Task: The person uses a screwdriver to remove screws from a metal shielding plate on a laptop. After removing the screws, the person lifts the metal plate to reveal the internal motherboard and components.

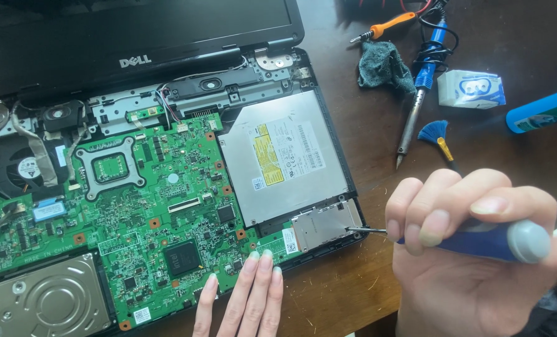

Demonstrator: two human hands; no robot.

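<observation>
A right hand [472,249] clamps a blue-handled screwdriver [478,240], its tip at the metal card slot [325,224] on an opened laptop [166,187]. The left hand [244,296] rests flat, fingers together, on the green motherboard [153,206]. Keyboard and top cover are already off; drives remain seated.

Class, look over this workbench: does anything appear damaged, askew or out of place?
Nothing looks broken. The laptop lies opened up, its green board bare. The right hand holds a blue screwdriver at a small metal plate; the left hand rests on the board.
</observation>
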